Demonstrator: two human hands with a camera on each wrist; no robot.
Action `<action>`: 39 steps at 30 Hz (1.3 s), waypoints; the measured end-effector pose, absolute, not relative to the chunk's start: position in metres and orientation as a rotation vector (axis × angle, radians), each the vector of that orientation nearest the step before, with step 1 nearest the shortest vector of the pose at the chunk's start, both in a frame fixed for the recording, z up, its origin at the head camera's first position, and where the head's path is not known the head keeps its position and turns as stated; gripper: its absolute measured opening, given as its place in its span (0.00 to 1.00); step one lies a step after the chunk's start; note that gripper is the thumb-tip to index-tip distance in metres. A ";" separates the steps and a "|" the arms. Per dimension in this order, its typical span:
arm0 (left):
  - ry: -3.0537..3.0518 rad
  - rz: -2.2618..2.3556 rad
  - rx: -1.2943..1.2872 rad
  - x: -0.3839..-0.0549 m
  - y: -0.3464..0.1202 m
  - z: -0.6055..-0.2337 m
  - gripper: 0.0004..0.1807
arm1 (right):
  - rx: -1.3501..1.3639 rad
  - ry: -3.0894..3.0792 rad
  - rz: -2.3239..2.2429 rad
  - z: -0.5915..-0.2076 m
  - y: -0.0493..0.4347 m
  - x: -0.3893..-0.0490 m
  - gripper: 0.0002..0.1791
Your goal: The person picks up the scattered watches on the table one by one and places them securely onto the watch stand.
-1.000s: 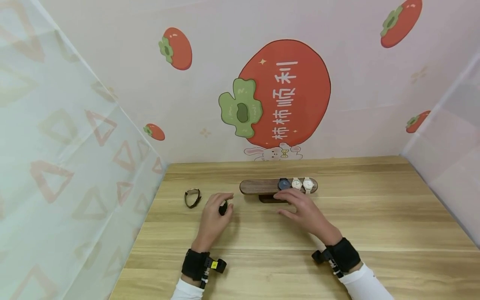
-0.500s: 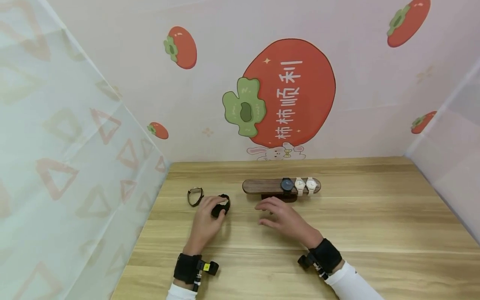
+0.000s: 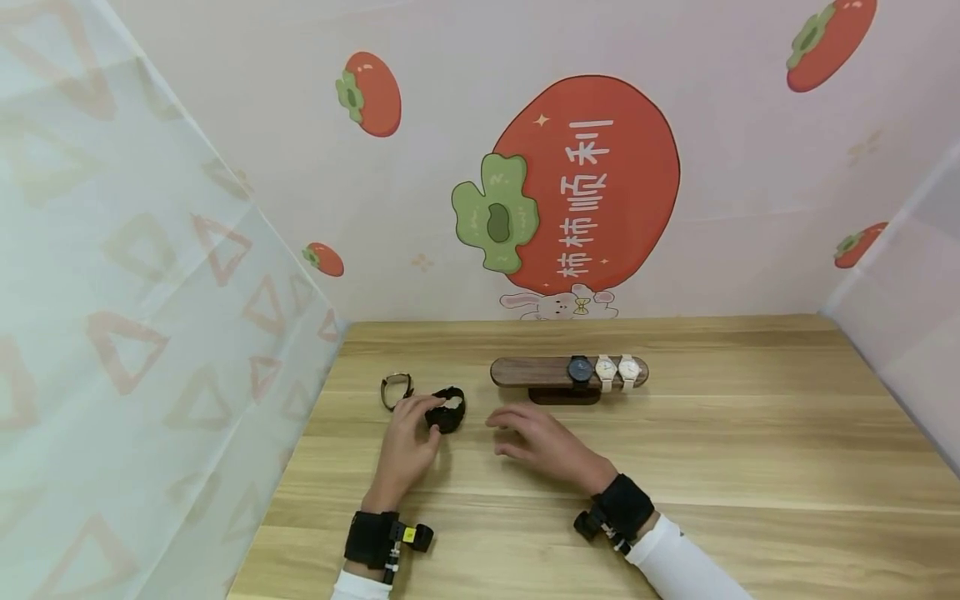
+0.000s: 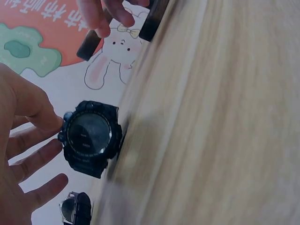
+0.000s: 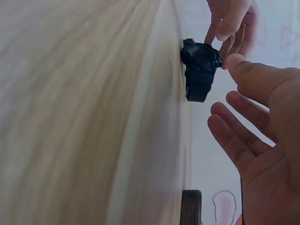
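A black sports watch (image 3: 447,412) with its strap closed in a loop stands on the wooden table. My left hand (image 3: 406,435) is at the watch's left side, thumb and fingertips right at the edge of its case. In the left wrist view, the watch (image 4: 89,136) shows its dark round dial beside the loosely spread fingers. My right hand (image 3: 542,440) hovers to the right of the watch, fingers spread and slightly bent, holding nothing. A thin-banded watch (image 3: 396,390) stands just behind the left hand.
A dark wooden display stand (image 3: 528,372) is at the back, carrying a dark watch (image 3: 580,370) and two pale watches, one a cream watch (image 3: 606,371), at its right end. Printed cloth walls (image 3: 420,192) enclose the table (image 3: 720,450).
My right hand has moved left, away from the display stand and toward the black watch. My left hand has drawn back leftward, leaving more of the black watch visible.
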State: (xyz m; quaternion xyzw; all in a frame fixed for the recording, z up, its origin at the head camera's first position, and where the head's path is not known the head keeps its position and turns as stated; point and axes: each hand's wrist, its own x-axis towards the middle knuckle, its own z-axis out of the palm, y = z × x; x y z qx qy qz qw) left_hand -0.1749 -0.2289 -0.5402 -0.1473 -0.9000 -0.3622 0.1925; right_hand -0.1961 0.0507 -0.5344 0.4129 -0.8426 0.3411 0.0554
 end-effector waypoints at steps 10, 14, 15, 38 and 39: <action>-2.513 -1.059 -0.307 -0.178 -0.236 -0.548 0.24 | 1.246 -2.591 1.076 -0.537 0.036 -0.201 0.26; -2.544 -1.083 -0.277 -0.179 -0.237 -0.549 0.22 | 1.236 -2.623 1.071 -0.536 0.032 -0.205 0.27; -2.553 -1.080 -0.274 -0.180 -0.237 -0.550 0.21 | 1.238 -2.626 1.074 -0.535 0.031 -0.206 0.28; -2.597 -1.056 -0.335 -0.178 -0.230 -0.551 0.16 | 1.248 -2.684 0.972 -0.528 0.008 -0.213 0.28; -2.595 -1.051 -0.343 -0.178 -0.229 -0.551 0.16 | 1.243 -2.690 0.973 -0.529 0.008 -0.213 0.28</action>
